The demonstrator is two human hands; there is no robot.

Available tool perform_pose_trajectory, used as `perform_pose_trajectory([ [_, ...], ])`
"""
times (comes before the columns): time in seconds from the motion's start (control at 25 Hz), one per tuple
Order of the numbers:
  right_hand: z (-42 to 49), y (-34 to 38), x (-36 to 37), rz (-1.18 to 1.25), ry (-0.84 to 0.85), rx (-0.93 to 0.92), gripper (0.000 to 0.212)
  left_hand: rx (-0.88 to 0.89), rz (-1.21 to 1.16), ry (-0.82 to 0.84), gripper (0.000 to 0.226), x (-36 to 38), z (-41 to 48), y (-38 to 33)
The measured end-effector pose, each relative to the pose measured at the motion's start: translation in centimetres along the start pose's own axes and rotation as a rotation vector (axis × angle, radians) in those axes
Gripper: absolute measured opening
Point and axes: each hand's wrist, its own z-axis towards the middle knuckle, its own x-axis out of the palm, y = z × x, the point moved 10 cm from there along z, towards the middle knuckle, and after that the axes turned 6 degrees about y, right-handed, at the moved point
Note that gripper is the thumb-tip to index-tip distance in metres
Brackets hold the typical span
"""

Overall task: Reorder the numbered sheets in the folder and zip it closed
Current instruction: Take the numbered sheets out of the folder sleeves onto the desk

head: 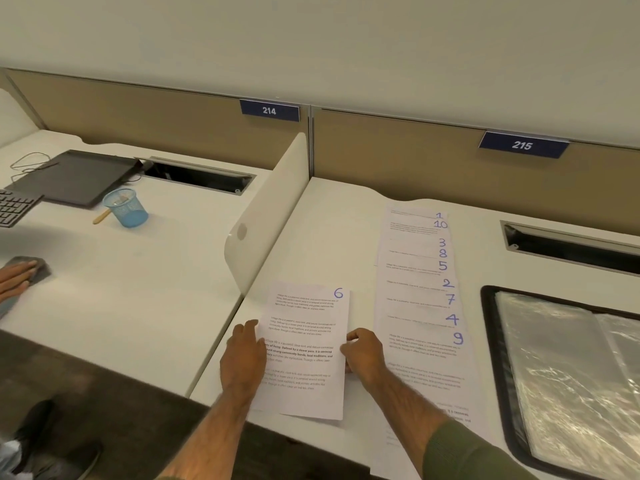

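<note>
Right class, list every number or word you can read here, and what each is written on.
"214": left blue sign.
"215": right blue sign.
"6": single sheet.
"1", "10", "3", "8", "5", "2", "7", "4", "9": overlapping sheets, far to near.
Too blurred to read: printed paragraphs.

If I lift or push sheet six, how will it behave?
Sheet 6 looks like one thin printed page, so probably floppy and very light. Flat on the smooth white desk, it would likely slide easily when pushed.
</note>
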Motion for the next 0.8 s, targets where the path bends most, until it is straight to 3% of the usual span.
perform_pose_trajectory([
  [0.24, -2.7, 0.2, -3.5, -0.155, -0.048, -0.115, 0.021, 0.038, 0.008, -0.104, 0.043, -0.1, -0.5, -1.5],
  [0.52, -8.8, -4.3, -17.8, -0.319, -0.404, -0.365, 0.017, 0.237, 0.0, -0.038, 0.051, 8.7, -4.2, -11.8],
  [0.64, -10.3, -9.9, -26.0, -0.413, -0.508, -0.279, 0.025, 0.365, -0.039, 0.066, 0.056, 14.1, -7.2, -18.8],
  [0.8, -11.4, -19.4, -37.4, -0.627, -0.594, -0.099, 0.061, 0.592, -0.027, 0.176, 0.062, 22.2, -13.8, -29.7],
])
